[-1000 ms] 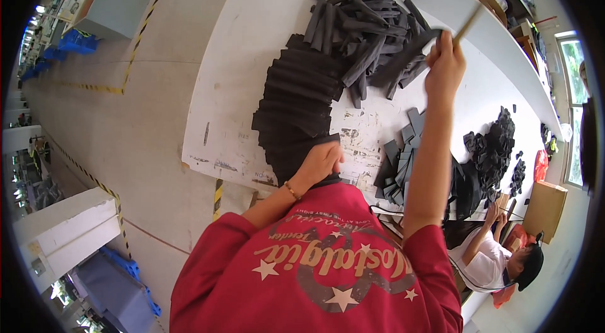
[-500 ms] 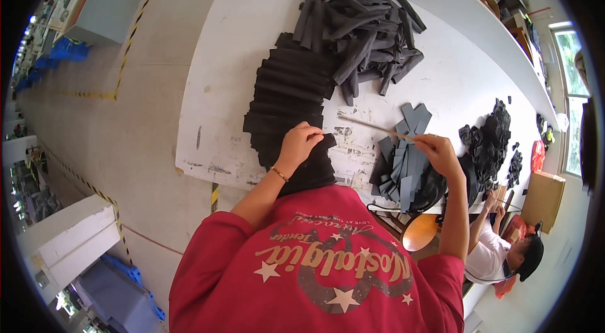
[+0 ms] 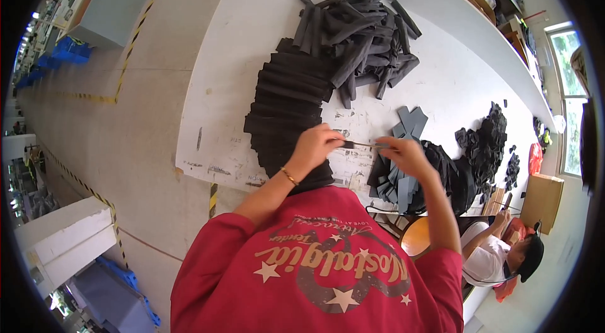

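Dark strip (image 3: 360, 143) | pinched between left hand (image 3: 313, 147) and right hand (image 3: 403, 155)

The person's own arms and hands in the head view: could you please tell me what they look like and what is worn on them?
Both forearms are bare. Short red sleeves of a printed T-shirt end above the elbows. The left hand has a thin gold-coloured bracelet at its wrist. The right hand wears nothing visible: no gloves, no watch.
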The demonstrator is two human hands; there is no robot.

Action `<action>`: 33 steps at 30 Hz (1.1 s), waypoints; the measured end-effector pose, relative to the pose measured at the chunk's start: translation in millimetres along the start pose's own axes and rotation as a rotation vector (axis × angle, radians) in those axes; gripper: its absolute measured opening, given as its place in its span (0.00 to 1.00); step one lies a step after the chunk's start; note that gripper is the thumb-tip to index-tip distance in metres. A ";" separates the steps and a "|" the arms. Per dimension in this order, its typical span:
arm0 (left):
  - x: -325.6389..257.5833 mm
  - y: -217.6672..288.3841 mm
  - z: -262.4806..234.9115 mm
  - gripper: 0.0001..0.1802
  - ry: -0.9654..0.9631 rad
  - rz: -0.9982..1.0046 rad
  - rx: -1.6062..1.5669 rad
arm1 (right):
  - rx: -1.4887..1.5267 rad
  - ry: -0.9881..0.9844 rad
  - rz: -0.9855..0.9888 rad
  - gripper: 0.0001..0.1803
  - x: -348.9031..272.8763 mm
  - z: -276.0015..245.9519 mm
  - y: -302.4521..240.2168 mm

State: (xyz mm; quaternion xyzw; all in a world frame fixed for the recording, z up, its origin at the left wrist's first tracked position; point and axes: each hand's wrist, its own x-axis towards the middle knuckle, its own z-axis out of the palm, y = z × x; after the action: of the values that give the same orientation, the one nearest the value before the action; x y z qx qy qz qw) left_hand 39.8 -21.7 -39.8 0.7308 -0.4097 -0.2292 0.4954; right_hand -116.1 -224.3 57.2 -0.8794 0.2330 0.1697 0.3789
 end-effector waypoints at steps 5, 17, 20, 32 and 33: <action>-9.2 46.4 -20.7 0.16 0.715 0.205 -0.032 | 0.463 0.057 -0.116 0.10 21.6 69.9 2.6; 7.9 5.9 -5.7 0.15 0.661 -0.549 -1.546 | 0.419 0.448 -0.093 0.09 27.9 160.5 -47.2; 20.0 0.7 -23.6 0.14 0.785 -0.564 -1.363 | 0.434 0.356 -0.038 0.11 4.1 162.7 -42.7; 22.8 -9.6 -20.7 0.15 0.670 -0.683 -1.373 | 0.345 0.107 0.048 0.09 -74.3 114.3 -40.8; 22.7 -10.6 -18.3 0.19 0.623 -0.713 -1.340 | 0.346 0.108 0.052 0.09 -76.4 113.2 -40.5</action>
State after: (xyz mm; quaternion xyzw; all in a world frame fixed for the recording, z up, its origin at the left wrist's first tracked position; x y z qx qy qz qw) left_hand 70.0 -28.8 -40.5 0.3964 0.2273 -0.3557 0.8153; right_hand -171.8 -94.0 43.0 -0.8027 0.3014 0.0893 0.5067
